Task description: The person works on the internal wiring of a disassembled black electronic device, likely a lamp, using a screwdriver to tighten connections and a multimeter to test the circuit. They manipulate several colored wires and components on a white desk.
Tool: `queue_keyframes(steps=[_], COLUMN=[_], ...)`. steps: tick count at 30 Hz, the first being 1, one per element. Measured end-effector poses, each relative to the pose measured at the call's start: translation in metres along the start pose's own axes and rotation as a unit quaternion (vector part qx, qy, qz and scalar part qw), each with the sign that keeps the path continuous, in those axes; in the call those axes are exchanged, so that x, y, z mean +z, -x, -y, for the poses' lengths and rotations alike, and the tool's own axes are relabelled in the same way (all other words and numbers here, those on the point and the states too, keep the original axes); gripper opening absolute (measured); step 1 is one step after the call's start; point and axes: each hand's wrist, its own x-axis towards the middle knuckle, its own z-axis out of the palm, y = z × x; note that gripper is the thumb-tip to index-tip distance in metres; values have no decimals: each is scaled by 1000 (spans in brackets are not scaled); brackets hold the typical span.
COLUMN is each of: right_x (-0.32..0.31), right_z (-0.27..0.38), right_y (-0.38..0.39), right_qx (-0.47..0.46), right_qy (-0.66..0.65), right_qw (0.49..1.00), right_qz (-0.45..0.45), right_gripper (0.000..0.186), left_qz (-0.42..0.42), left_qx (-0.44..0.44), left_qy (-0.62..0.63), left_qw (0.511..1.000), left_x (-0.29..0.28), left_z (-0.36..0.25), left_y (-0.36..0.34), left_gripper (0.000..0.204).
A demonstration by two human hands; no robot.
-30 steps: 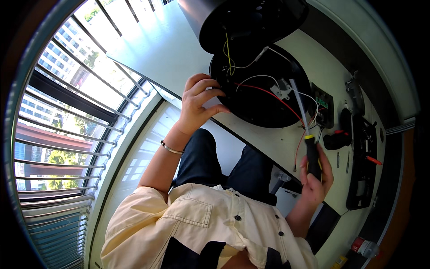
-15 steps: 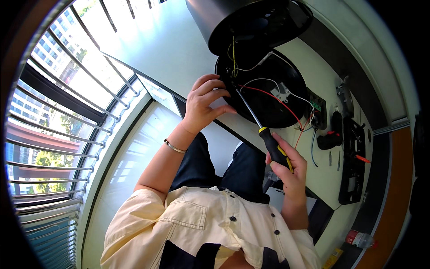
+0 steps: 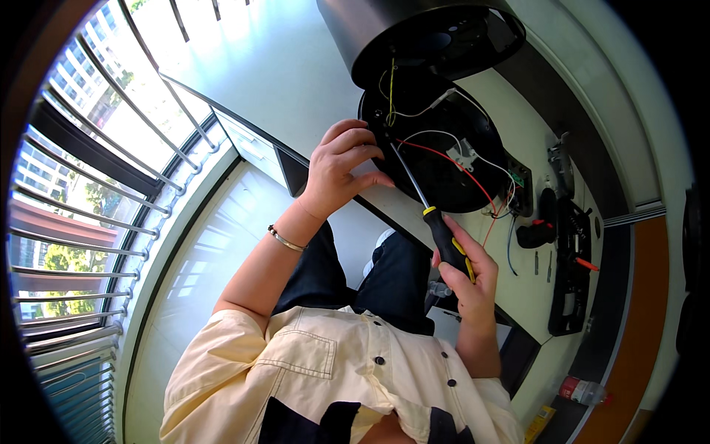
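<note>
Partly in black base [image 3: 455, 197] — wires [image 3: 444, 154]

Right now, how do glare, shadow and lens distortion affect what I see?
Head view: daylight puts a whitish sheen on the table; the black base is too dark to show the tip of the screwdriver clearly; fisheye distortion bows the brown panel at right.

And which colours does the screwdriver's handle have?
The screwdriver handle is black with yellow parts; it shows best in the head view, in the right hand.

Screwdriver tip [image 3: 392, 144] indistinct against black base [image 3: 444, 182]
</note>
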Motion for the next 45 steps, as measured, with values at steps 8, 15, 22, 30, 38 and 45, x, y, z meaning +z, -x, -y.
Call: queue_keyframes(steps=[8,15,22,30,38,45], right_x=[-4,1,3,11,20,20], right_z=[14,25,27,30,8,12], right_y=[-11,-10,-12,-12,2,-6], right_qx=[-228,-308,-304,-227,120,159], right_qy=[460,678,666,539,-242,-251], right_qw=[857,661,671,807,962,954], right_qz=[40,95,112,80,26,40], right_gripper=[66,51,64,77,75,76], left_qz=[23,32,71,105,96,62], left_qx=[-1,-10,5,17,4,-1], left_qy=[53,78,50,-6,4,19], left_qw=[998,996,996,994,995,998], left_x=[0,0,-7,0,2,6], left_z=[3,0,-11,-26,-27,-24], left_y=[2,1,-4,3,6,7], left_gripper=[39,38,38,37,33,39])
